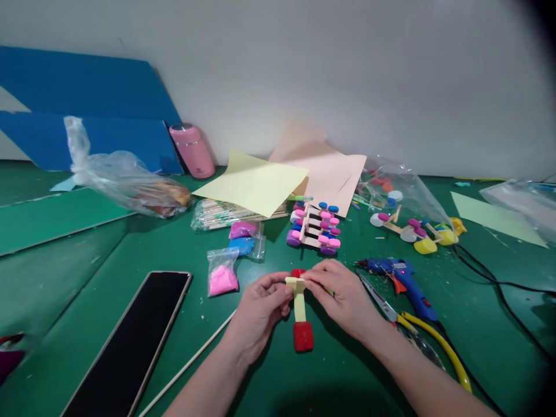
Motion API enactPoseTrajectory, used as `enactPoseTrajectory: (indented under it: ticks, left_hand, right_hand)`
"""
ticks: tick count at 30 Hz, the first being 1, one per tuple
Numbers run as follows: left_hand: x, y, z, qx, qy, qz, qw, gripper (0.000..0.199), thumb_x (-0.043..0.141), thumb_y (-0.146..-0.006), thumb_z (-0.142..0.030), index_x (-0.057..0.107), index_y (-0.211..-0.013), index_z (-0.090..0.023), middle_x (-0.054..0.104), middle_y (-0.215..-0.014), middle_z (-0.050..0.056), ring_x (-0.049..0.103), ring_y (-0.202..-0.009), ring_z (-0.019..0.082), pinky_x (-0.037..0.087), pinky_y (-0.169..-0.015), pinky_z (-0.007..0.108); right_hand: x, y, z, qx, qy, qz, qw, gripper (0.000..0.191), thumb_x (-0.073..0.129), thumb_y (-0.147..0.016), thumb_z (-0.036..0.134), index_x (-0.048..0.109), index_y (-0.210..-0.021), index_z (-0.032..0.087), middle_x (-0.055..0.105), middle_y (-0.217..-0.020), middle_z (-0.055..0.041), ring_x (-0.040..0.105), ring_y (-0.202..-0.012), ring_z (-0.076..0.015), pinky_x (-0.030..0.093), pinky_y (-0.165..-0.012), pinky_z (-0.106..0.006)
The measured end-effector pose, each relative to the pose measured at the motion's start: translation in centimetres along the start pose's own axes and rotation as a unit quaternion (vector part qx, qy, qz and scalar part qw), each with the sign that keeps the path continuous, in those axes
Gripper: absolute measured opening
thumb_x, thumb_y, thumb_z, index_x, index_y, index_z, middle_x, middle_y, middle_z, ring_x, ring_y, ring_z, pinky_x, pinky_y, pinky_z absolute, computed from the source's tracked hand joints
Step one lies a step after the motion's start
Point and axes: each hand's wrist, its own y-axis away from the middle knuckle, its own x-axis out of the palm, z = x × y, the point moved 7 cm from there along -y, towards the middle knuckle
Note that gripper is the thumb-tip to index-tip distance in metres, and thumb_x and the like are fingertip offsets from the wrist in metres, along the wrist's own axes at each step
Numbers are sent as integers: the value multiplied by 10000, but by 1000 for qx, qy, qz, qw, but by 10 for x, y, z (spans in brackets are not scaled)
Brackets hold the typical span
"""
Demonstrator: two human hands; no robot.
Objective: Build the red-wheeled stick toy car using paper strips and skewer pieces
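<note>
Low over the green table, my left hand (258, 310) pinches the left end of a small pale yellow paper piece (295, 282). My right hand (343, 295) grips its right end between thumb and fingers. Beneath it, a pale yellow strip (300, 308) runs toward me and ends at a red rounded block (303, 337). A second red block (298, 273) shows partly behind the fingers at the far end. Whether the paper piece is joined to the strip, I cannot tell. Beyond my hands stands a small wooden-stick model (313, 226) with pink, purple and blue rounded ends.
A blue glue gun (402, 281) and yellow-handled scissors (417, 324) lie to the right, with a black cable (490, 278). A phone (130, 347), a thin stick (191, 362) and a bag of pink clay (223, 278) are left. Yellow paper (256, 179) and a pink bottle (192, 150) stand behind.
</note>
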Motion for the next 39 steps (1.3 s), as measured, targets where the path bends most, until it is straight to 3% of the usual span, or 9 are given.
enactPoseTrajectory:
  ticks: [3,6,9,12,15,19,25,29,39]
  left_hand:
    - [-4,5,-11,58,-61,-37,996,325,696,-636,-199,592,-943,-168,542,-682,-31,472,-548,60,372,-533,195]
    - [0,8,-32,177,-209,-47,961,236,657,-673,-225,633,-903,-182,568,-793,7,525,-687,112,419,-613,225]
    - [12,11,-50,275,-358,-6,892,136,582,-738,-221,668,-840,-198,581,-806,24,553,-744,144,436,-652,251]
    - [22,12,-58,316,-470,40,823,159,520,-788,-201,667,-848,-204,604,-776,27,565,-737,144,441,-662,258]
    - [29,14,-62,354,-551,73,752,166,494,-810,-201,653,-855,-193,622,-767,34,559,-722,147,439,-650,267]
    - [38,21,-66,444,-624,95,636,154,478,-822,-184,628,-854,-166,632,-759,47,529,-703,157,414,-642,291]
    - [46,24,-59,470,-711,111,512,177,408,-854,-151,583,-875,-137,609,-767,62,484,-723,169,391,-675,324]
    - [47,26,-55,480,-733,112,469,191,390,-861,-161,577,-895,-136,591,-769,69,468,-731,178,387,-676,334]
    - [50,30,-52,470,-763,136,423,209,354,-866,-126,552,-929,-105,557,-780,72,438,-730,183,374,-684,341]
  right_hand:
    - [-1,0,0,-3,-2,-3,1000,181,482,-842,186,651,-904,202,597,-804,-50,527,-767,-171,441,-678,-298]
    - [-2,1,0,-6,3,-5,1000,185,474,-848,200,652,-899,207,596,-798,-49,529,-761,-170,443,-672,-297]
    - [-3,1,0,-8,10,-9,1000,185,475,-848,211,654,-894,204,600,-797,-48,534,-759,-166,446,-673,-292]
    - [-3,1,0,-14,17,-14,1000,188,473,-850,216,650,-911,205,607,-805,-47,535,-763,-164,449,-672,-291]
    - [-3,1,0,-19,20,-16,999,190,470,-852,217,648,-919,199,611,-811,-48,533,-765,-164,447,-671,-290]
    - [-3,1,1,-26,15,-20,999,187,473,-851,213,649,-910,186,611,-818,-53,524,-762,-164,443,-671,-291]
    - [-3,1,1,-31,20,-22,999,191,467,-853,211,649,-907,188,610,-815,-54,528,-763,-165,444,-673,-293]
    - [-3,0,1,-34,26,-26,999,194,464,-854,218,650,-902,192,612,-805,-54,535,-754,-163,447,-664,-289]
    - [-2,0,0,-16,14,-9,1000,199,466,-854,208,656,-907,175,603,-806,-49,509,-756,-162,426,-675,-292]
